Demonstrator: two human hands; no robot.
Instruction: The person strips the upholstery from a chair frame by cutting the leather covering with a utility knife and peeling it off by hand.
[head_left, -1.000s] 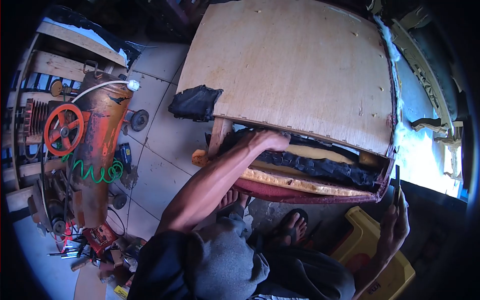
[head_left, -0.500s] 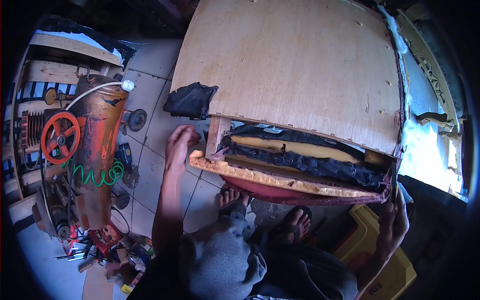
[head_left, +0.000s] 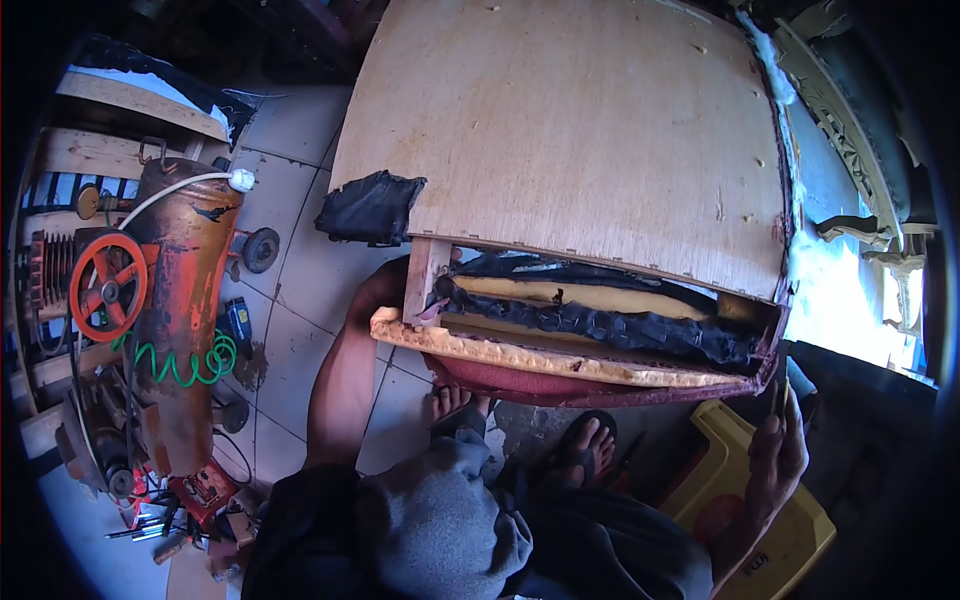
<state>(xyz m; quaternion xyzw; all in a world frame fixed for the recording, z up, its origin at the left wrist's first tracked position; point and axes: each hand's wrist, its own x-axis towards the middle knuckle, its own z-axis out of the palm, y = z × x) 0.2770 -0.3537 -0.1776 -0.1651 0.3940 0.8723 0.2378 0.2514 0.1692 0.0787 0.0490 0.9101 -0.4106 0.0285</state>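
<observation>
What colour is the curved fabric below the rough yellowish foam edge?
The curved fabric is maroon; the head view, the only one, shows it best.

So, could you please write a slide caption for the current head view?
Left hand partly hidden behind a wooden post of an upholstered frame, right hand holding a slim tool.

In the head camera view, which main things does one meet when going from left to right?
Orange wheel, rusty tank, small black wheel, left forearm, wooden post, black cloth strip, right hand.
</observation>
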